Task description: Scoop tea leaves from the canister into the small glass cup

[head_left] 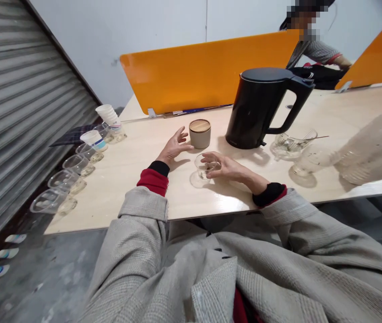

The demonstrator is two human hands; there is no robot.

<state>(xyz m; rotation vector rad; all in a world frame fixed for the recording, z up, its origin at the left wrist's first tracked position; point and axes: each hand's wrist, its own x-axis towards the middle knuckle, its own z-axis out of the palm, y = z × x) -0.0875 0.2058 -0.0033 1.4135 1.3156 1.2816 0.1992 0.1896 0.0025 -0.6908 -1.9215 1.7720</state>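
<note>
My right hand (227, 167) has its thumb and fingers curled round a clear plastic cup (200, 164) near the front of the table. Some small dark bits show inside the cup. To its left, my left hand (173, 148) hovers with fingers apart and nothing in it. Close by those fingertips stands a grey canister (200, 138) with a wooden lid. I cannot tell whether the left fingers touch it. A black electric kettle (253, 110) is behind and right of my right hand.
Along the left edge stand several clear cups (66, 181) and white paper cups (93, 139). At right are a glass bowl (293, 146), another clear cup (308, 165) and a bagged cup stack (372, 146). An orange partition (191, 74) lines the back; a person (322, 49) is beyond it.
</note>
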